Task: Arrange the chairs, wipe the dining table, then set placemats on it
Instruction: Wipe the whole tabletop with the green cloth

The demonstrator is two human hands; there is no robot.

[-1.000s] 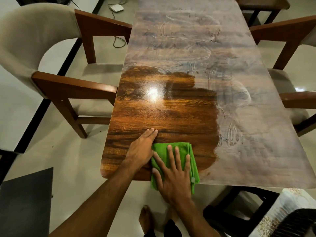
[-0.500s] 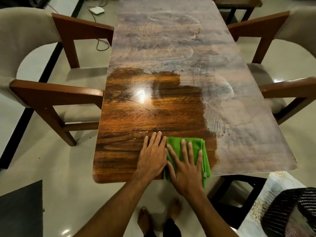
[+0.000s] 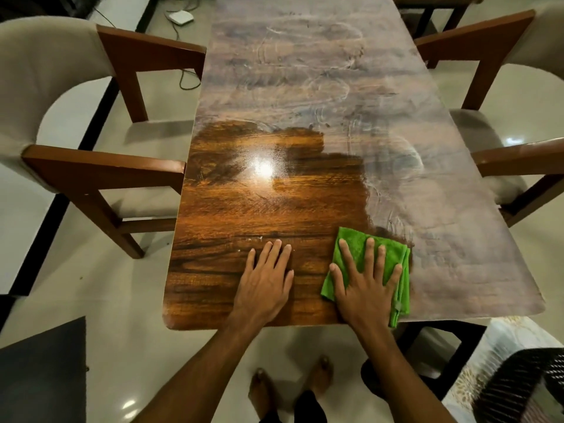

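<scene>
A long wooden dining table runs away from me; its near left part is dark and glossy, the rest looks dull and streaked. My right hand lies flat with spread fingers on a folded green cloth at the near edge, right where glossy meets dull. My left hand rests flat on the bare glossy wood beside it, holding nothing. One cushioned wooden armchair stands at the left side, another armchair at the right.
A white device with a cable lies on the floor at the far left. A dark mat covers the floor at near left. A patterned surface with a black woven object sits at near right. My bare feet are under the table edge.
My right hand has slid the green cloth to the right along the near edge, and the glossy patch has widened. My left hand stays flat, now apart from the cloth.
</scene>
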